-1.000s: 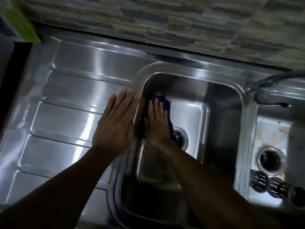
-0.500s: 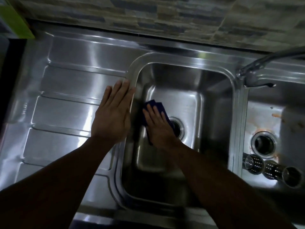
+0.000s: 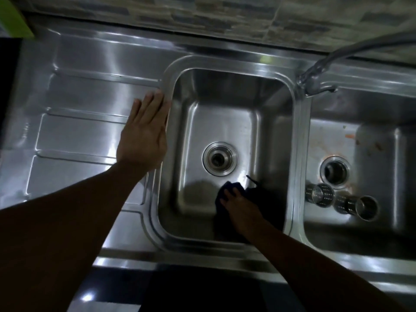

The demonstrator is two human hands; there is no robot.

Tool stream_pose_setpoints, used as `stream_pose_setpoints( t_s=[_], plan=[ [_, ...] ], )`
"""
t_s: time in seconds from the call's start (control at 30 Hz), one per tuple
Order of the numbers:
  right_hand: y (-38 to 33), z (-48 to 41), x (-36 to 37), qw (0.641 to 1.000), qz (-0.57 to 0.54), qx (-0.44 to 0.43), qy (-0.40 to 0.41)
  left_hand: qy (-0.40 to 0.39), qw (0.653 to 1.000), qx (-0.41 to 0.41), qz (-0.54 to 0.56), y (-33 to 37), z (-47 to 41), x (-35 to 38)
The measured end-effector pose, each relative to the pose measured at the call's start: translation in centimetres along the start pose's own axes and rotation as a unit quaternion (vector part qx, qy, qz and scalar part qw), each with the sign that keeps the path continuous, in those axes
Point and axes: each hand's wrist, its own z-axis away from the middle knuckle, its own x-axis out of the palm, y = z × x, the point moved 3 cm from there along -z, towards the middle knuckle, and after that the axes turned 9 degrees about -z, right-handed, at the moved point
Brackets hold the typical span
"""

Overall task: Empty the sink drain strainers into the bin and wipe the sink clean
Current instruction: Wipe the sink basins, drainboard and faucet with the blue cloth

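A steel double sink fills the view. In the left basin (image 3: 225, 86) my right hand (image 3: 238, 204) presses a dark blue cloth (image 3: 256, 194) flat on the floor at the near right corner, just in front of the open drain (image 3: 219, 158). My left hand (image 3: 144, 134) lies flat, fingers together, on the drainboard (image 3: 85, 131) against the basin's left rim. Two perforated metal strainers (image 3: 319, 194) (image 3: 358, 207) lie on their sides in the right basin (image 3: 333, 136), near its open drain (image 3: 335, 171). That basin shows orange stains and crumbs.
The tap (image 3: 315, 79) stands on the divider between the basins, its spout reaching off to the upper right. A tiled wall (image 3: 202, 16) runs behind the sink. Something green (image 3: 13, 19) sits at the far left corner. A dark counter front (image 3: 202, 289) lies below.
My right hand has slid the cloth from the basin's left side, past the drain, toward me and right to the near corner. The view has shifted. My left hand stays on the rim.
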Motion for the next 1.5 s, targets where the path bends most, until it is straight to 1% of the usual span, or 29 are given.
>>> stream_pose_setpoints(
  t_s=[0.03, 0.1, 0.17, 0.27, 0.3, 0.33, 0.4, 0.43, 0.53, 0.57, 0.67, 0.73, 0.8, 0.83, 0.87, 0.93, 0.97, 1.07, 1.1, 1.17, 1.23, 1.27, 1.33, 1.4, 1.43, 1.5],
  plan=[
    [0.0, 0.4, -0.1, 0.999, -0.016, 0.036, 0.025, -0.002, 1.0, 0.0, 0.0, 0.0, 0.0, 0.0],
    [0.0, 0.7, -0.1, 0.996, -0.024, 0.068, 0.046, -0.005, 1.0, 0.002, 0.001, 0.0, 0.0, 0.0],
    [0.1, 0.8, 0.0, 0.996, -0.02, 0.078, 0.032, -0.005, 1.0, 0.003, -0.001, 0.0, 0.0, 0.1],
    [0.5, 1.1, 0.7, 0.997, -0.017, 0.069, 0.004, -0.003, 1.0, 0.004, 0.001, 0.0, 0.0, 0.0],
    [0.7, 1.2, 1.1, 0.997, -0.026, 0.072, 0.004, -0.004, 1.0, 0.004, 0.002, 0.0, 0.0, -0.1],
    [1.0, 1.5, 1.2, 0.994, -0.06, 0.094, 0.014, -0.004, 1.0, 0.004, 0.002, 0.0, -0.1, -0.1],
    [1.6, 1.1, 0.8, 0.974, -0.161, 0.149, 0.046, 0.0, 1.0, 0.004, 0.005, 0.1, -0.1, -0.1],
    [1.7, 0.5, 0.4, 0.967, -0.186, 0.161, 0.069, 0.002, 1.0, 0.004, 0.004, 0.0, -0.1, -0.1],
    [2.2, -2.2, -2.1, 0.95, -0.19, 0.17, 0.182, 0.011, 1.0, 0.008, -0.001, 0.0, -0.2, 0.1],
    [3.0, -3.3, -3.2, 0.946, -0.183, 0.171, 0.206, 0.011, 1.0, 0.008, 0.001, 0.0, -0.2, 0.2],
    [6.3, -8.1, -7.4, 0.949, -0.143, 0.148, 0.239, 0.01, 1.0, 0.003, 0.0, 0.0, -0.2, 0.2],
    [7.5, -11.4, -10.2, 0.948, -0.147, 0.146, 0.242, 0.005, 1.0, 0.004, 0.003, 0.0, -0.2, 0.2],
    [6.9, -13.7, -11.8, 0.939, -0.169, 0.148, 0.261, 0.007, 1.0, 0.003, 0.005, 0.0, -0.2, 0.2],
    [5.7, -14.2, -12.1, 0.939, -0.171, 0.135, 0.265, 0.008, 1.0, 0.004, 0.007, 0.1, -0.2, 0.1],
    [4.1, -14.5, -12.1, 0.946, -0.167, 0.099, 0.261, 0.008, 1.0, 0.006, 0.007, 0.1, -0.2, 0.0],
    [-0.2, -14.6, -10.9, 0.959, -0.157, -0.009, 0.234, 0.001, 1.0, 0.012, 0.0, 0.1, -0.2, 0.1],
    [-2.4, -14.3, -10.0, 0.962, -0.171, -0.037, 0.211, -0.005, 1.0, 0.014, -0.009, 0.0, -0.2, 0.1],
    [-5.8, -12.3, -7.1, 0.96, -0.23, -0.025, 0.16, -0.011, 1.0, 0.011, -0.018, -0.1, -0.2, 0.2],
    [-6.0, -10.9, -6.2, 0.965, -0.218, -0.039, 0.138, -0.008, 1.0, 0.011, -0.012, -0.1, -0.2, 0.1],
    [-5.2, -7.5, -4.7, 0.981, -0.141, -0.109, 0.077, -0.005, 1.0, 0.008, 0.0, 0.1, -0.1, 0.0],
    [-3.0, -4.3, -4.2, 0.979, -0.099, -0.174, 0.027, -0.007, 1.0, 0.002, 0.006, 0.1, 0.0, -0.2],
    [-1.6, -3.0, -4.1, 0.977, -0.107, -0.182, 0.01, -0.008, 1.0, 0.002, 0.007, 0.2, 0.0, -0.3],
    [1.1, -1.2, -3.9, 0.985, -0.091, -0.148, 0.012, -0.011, 1.0, 0.004, 0.012, 0.4, 0.0, -0.5],
    [3.2, -0.8, -4.0, 0.997, -0.038, -0.053, 0.049, -0.014, 1.0, 0.0, 0.017, 0.5, 0.0, -0.7],
    [3.7, -1.1, -4.2, 0.997, -0.032, -0.005, 0.067, -0.015, 1.0, -0.002, 0.017, 0.6, 0.1, -0.8],
    [3.2, -2.2, -4.4, 0.993, -0.055, 0.057, 0.085, -0.013, 1.0, -0.003, 0.015, 0.7, 0.1, -0.7]
  ],
)
